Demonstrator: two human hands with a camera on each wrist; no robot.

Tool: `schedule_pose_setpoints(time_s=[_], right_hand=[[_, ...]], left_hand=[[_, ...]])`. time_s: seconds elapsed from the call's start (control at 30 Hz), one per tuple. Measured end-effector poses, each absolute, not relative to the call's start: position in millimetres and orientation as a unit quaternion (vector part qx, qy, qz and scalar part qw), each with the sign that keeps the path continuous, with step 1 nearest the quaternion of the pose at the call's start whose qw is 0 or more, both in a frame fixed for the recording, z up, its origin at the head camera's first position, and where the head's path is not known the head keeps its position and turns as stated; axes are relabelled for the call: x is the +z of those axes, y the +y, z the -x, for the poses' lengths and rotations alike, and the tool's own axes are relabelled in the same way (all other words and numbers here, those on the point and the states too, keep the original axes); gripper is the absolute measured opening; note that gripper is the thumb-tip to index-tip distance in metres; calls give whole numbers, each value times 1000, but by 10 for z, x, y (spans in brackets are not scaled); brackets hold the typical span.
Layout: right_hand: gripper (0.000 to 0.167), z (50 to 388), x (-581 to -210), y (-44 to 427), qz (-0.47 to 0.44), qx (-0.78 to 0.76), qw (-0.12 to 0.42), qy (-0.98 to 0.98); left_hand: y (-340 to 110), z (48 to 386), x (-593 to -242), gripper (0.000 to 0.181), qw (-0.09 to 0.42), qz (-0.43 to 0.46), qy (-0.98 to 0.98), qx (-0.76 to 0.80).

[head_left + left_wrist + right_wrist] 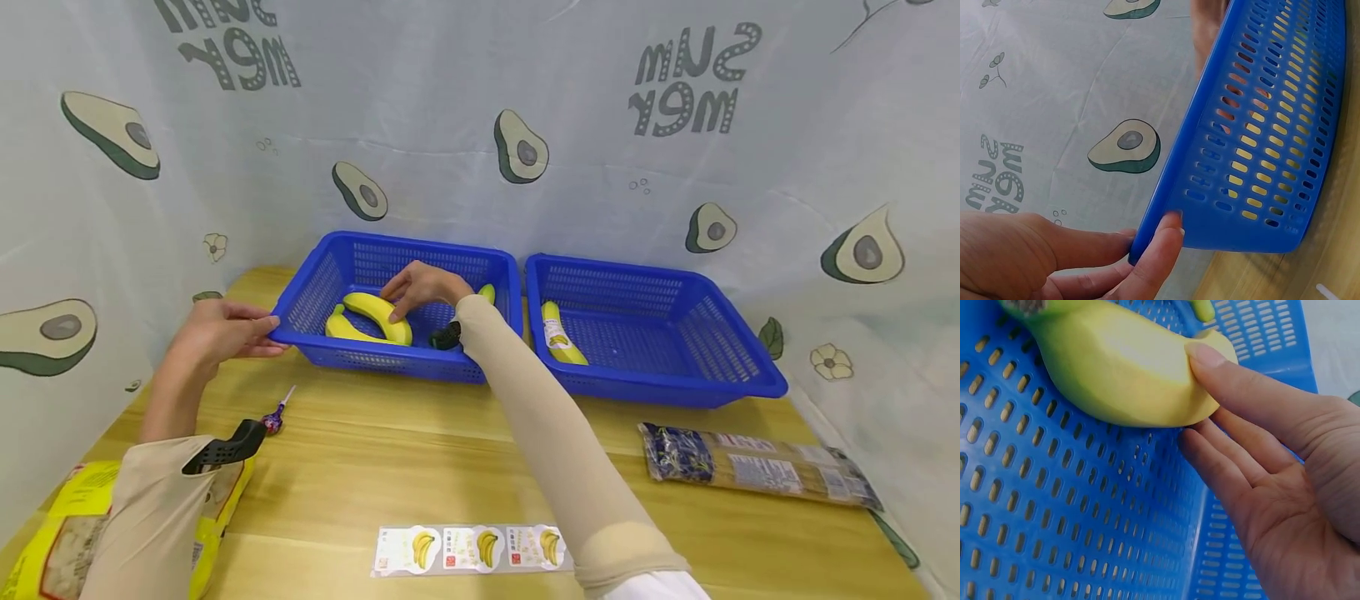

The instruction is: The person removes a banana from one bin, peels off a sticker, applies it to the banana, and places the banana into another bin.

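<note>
At the left front corner of the left blue basket (390, 360), my left hand (217, 335) pinches the rim (1166, 169) between thumb and fingers. Inside that basket my right hand (426, 286) holds one end of a yellow banana (1122, 369), the thumb on top and the other fingers underneath. A second banana (347, 328) lies beside it, partly covered. Behind my right wrist shows the end of another banana (487, 293); the rest is hidden. The right blue basket (652, 390) contains a banana (567, 354) with a white label round it.
A strip of banana stickers (468, 550) lies at the table's front. To the right is a long clear packet (765, 467). On the left are a lollipop (273, 421) and a yellow bag (82, 500), partly behind my left forearm. An avocado-print curtain (450, 100) hangs behind the baskets.
</note>
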State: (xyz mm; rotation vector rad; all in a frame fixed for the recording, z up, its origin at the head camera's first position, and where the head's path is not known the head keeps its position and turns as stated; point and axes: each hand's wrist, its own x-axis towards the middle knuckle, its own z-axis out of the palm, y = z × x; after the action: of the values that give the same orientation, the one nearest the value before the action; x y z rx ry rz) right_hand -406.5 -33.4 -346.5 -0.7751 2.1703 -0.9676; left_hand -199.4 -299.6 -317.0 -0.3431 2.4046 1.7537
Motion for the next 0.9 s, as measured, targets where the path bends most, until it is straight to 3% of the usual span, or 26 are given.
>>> schedule_pose_setpoints(time_s=[0.9], right_hand=[[65, 3992, -3400, -225, 272, -422, 320, 803]], left_hand=[[-3018, 2011, -3164, 52, 80, 117, 804, 578]])
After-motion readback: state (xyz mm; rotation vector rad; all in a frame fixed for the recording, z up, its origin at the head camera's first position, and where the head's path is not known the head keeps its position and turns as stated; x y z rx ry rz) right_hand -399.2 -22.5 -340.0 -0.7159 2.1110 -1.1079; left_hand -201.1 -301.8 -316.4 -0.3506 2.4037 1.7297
